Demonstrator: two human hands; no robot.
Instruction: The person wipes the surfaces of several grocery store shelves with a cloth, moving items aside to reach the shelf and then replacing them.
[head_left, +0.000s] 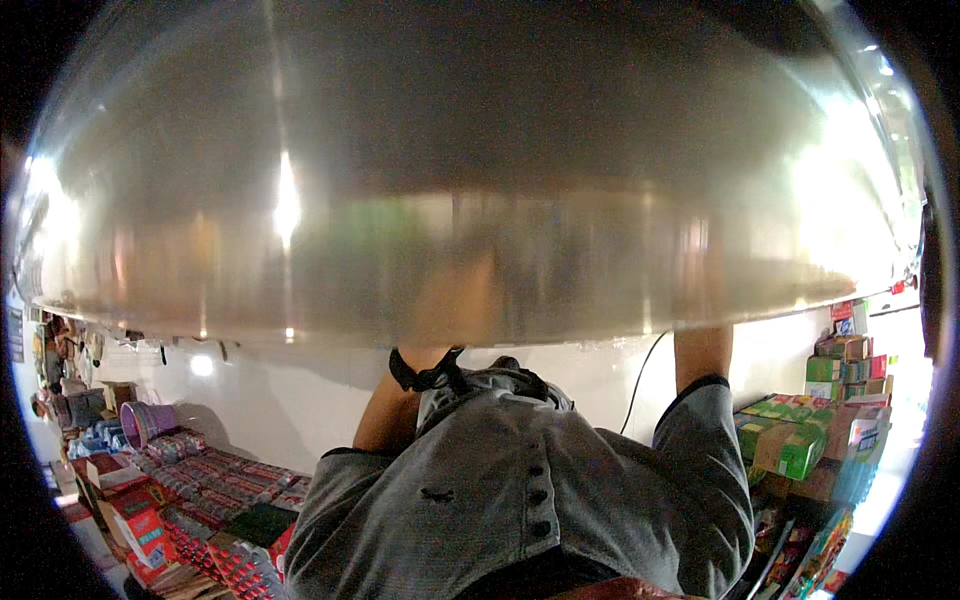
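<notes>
A large, shiny, brushed metal surface (480, 135) fills the upper half of the head view, very close to the camera. Which object it belongs to cannot be told. Both of my hands are out of view, hidden by the metal. My left forearm, with a black band (424, 373) at the wrist, reaches up to the metal's lower edge. My right forearm (703, 352) passes behind that edge farther right. Blurred skin-coloured reflections show in the metal above both arms. Below is my grey buttoned shirt (480, 480). What my hands touch or hold cannot be seen.
At the left are stacked packs of goods (225, 476), a purple plastic tub (146, 424) and a red carton (146, 532). Green and brown cardboard boxes (802, 442) are piled at the right. A black cable (641, 382) hangs against the pale wall (300, 405).
</notes>
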